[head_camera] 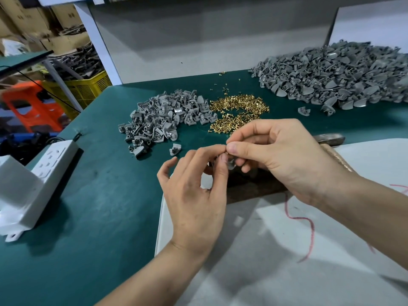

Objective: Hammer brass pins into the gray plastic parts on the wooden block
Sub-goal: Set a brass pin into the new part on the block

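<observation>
Gray plastic makes up the part (231, 165) we pinch between thumb and forefinger of our left hand (194, 195), its other fingers loosely spread. Our right hand (278, 155) pinches the part's top with thumb and forefinger, the rest curled. Both hang above the wooden block (254, 186) near the table's (99, 195) front edge; brass pins (238, 107) heap mid-surface, beyond them.

Green worktop (99, 217), gray back panel (198, 34), white post (97, 40); cardboard boxes (28, 16), yellow crate (88, 87), orange stool (33, 107) beyond its left edge.

Bright overhead light, soft shadows (edges warped)
</observation>
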Demonstrator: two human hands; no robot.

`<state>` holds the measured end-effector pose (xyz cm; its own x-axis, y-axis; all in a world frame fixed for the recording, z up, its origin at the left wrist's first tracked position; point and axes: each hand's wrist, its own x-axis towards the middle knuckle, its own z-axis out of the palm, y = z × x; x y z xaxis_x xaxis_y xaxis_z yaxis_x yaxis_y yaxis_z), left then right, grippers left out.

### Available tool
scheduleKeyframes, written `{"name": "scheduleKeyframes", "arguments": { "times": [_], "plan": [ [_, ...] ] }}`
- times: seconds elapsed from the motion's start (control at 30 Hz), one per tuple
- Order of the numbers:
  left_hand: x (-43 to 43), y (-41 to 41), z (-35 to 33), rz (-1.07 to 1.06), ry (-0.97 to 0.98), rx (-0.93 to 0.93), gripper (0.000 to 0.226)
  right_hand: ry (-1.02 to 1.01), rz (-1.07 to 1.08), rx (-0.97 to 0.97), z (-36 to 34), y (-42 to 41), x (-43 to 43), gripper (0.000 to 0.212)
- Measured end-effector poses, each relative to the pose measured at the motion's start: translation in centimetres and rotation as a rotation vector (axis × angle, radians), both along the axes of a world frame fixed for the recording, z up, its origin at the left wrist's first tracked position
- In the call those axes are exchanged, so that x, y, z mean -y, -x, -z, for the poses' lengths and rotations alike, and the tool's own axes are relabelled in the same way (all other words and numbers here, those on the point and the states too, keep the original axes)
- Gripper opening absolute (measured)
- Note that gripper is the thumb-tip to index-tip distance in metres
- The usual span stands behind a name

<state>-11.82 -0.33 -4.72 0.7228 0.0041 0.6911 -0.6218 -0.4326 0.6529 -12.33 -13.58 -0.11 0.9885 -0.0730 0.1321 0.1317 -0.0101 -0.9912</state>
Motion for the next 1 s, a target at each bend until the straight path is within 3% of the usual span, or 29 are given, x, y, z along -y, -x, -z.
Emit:
{"name": "scheduleKeyframes", "arguments": {
  "times": [0.43,0.7,0.8,1.0],
  "plan": [
    [0.1,-0.1,0.1,0.044,0.047,-0.026,0.013,0.098,0.022,0.002,-0.6,0.5,-0.3,0.013],
    [-0.1,-0.8,0.3,0.277,0.251,-0.200,0.014,0.279,-0.056,-0.006,-0.7,0.3,0.1,0.016],
    [-0.2,-0.9,0.4,0.354,0.324,-0.244,0.006,0.134,-0.081,-0.065,-0.1,0.2,-0.1,0.016],
    [-0.1,-1.0,0.6,0.398,0.324,-0.254,0.026,-0.055,-0.052,-0.060,0.0,-0.2,0.2,0.018]
  ]
}}
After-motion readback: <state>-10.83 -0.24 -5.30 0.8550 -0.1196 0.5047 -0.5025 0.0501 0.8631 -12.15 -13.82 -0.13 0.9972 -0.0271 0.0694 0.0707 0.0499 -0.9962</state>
